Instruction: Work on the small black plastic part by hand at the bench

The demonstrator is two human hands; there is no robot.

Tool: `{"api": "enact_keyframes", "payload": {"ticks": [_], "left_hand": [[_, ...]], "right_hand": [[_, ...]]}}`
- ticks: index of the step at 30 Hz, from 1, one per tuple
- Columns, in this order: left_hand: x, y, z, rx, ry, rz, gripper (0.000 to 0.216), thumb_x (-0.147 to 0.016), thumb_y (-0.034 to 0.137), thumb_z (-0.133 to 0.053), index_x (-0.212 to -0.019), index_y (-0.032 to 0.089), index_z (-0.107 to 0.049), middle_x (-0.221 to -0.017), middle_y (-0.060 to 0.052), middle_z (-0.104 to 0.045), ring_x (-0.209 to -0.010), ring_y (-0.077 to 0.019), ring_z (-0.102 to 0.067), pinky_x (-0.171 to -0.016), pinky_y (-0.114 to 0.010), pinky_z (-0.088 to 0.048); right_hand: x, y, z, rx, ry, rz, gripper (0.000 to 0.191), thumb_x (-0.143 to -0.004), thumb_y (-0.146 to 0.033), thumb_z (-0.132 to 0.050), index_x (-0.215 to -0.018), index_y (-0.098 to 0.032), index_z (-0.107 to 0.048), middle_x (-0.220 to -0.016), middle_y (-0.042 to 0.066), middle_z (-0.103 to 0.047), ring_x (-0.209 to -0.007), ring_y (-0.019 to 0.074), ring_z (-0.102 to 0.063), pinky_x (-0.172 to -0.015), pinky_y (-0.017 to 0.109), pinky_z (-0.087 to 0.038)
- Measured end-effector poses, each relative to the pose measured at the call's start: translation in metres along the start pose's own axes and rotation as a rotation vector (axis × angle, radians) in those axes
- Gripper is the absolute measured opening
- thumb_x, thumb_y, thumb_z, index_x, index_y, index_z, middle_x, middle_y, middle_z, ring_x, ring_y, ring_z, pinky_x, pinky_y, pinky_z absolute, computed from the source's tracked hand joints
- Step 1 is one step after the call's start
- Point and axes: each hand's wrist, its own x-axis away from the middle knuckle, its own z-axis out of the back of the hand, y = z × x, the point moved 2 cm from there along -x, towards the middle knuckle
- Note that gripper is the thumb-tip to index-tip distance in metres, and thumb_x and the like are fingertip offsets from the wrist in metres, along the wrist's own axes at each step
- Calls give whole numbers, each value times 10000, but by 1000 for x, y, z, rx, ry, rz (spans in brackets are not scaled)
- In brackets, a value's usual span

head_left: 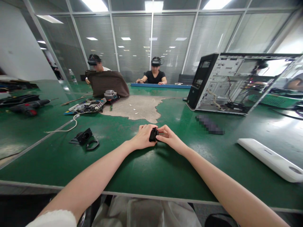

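Between my two hands, just above the green table point(151, 170), is a small black block-shaped part point(153, 135); its exact kind does not show. My left hand point(144, 136) wraps round its left side, with the fingers curled behind it. From the right, my right hand point(169, 138) pinches the part's right edge between thumb and fingertips. To the left on the table lie a black plastic bracket-like piece point(84, 136) and, close by, a black ring with angled sides point(92, 145).
An open computer case point(203, 83) stands at the right. Nearer are a dark phone-like object point(209, 125) and a long white device point(272, 160). Left are a circuit board point(86, 106) and a power drill point(29, 107). Two people sit across the table, one behind a brown cloth-covered object point(107, 83).
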Motion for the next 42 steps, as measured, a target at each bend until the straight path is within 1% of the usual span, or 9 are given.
{"api": "enact_keyframes", "payload": {"ticks": [5,9,12,17,23,30,33,37,42], "left_hand": [[0,0,0,2,-2,-1,579,-626,263,-603,-1123,215,-312,-1060,-52,-496,-979,-240,-465,-867,-386,-283],[0,0,0,7,-6,1,569,-629,262,-597,-1122,225,-316,-1064,-50,-496,-978,-243,-465,-865,-390,-279],[0,1,0,9,-6,1,561,-634,258,-588,-1123,224,-315,-1060,-53,-493,-978,-243,-463,-863,-389,-278],[0,1,1,12,-8,3,560,-631,254,-586,-1120,226,-316,-1050,-49,-490,-968,-241,-469,-861,-391,-280],[0,1,1,10,-9,-9,568,-632,260,-591,-1126,221,-314,-1068,-54,-485,-979,-242,-462,-864,-394,-280],[0,0,0,15,-10,6,591,-619,250,-600,-1136,227,-314,-1076,-53,-488,-987,-245,-460,-865,-395,-280],[0,0,0,14,-9,7,592,-621,253,-599,-1138,229,-313,-1075,-54,-490,-983,-246,-465,-862,-394,-280],[0,1,1,11,-6,3,577,-629,258,-595,-1130,227,-310,-1063,-52,-495,-978,-243,-471,-861,-391,-283],[0,1,1,5,-6,-1,576,-631,269,-603,-1124,216,-310,-1064,-58,-496,-985,-241,-471,-863,-388,-286]], "right_hand": [[-3,4,-2,3,58,-13,279,-671,-362,-649,-804,-216,-452,-872,-10,-551,-761,128,-559,-734,320,-460],[-4,9,1,30,81,-49,318,-668,-351,-652,-897,-214,-479,-919,10,-546,-809,142,-555,-779,349,-447],[-4,8,3,39,60,-52,315,-670,-334,-652,-919,-207,-507,-945,23,-548,-863,154,-547,-818,358,-435],[-2,2,0,17,8,-27,335,-619,-293,-704,-869,-223,-493,-909,-3,-563,-868,153,-557,-786,331,-462],[-3,3,-3,2,52,-29,247,-702,-379,-616,-815,-213,-472,-899,-11,-553,-750,113,-568,-714,300,-481],[-6,13,0,30,95,-63,329,-697,-376,-625,-948,-216,-484,-940,18,-553,-810,130,-567,-762,331,-478],[-5,11,1,33,75,-64,313,-687,-367,-636,-916,-205,-500,-935,23,-565,-811,138,-574,-782,349,-470],[-1,4,-2,14,47,-35,347,-610,-311,-707,-852,-221,-474,-900,-1,-563,-803,143,-580,-764,336,-474],[-1,3,-3,-6,71,-20,270,-668,-348,-653,-794,-218,-452,-877,-11,-551,-765,125,-575,-752,324,-472]]}}
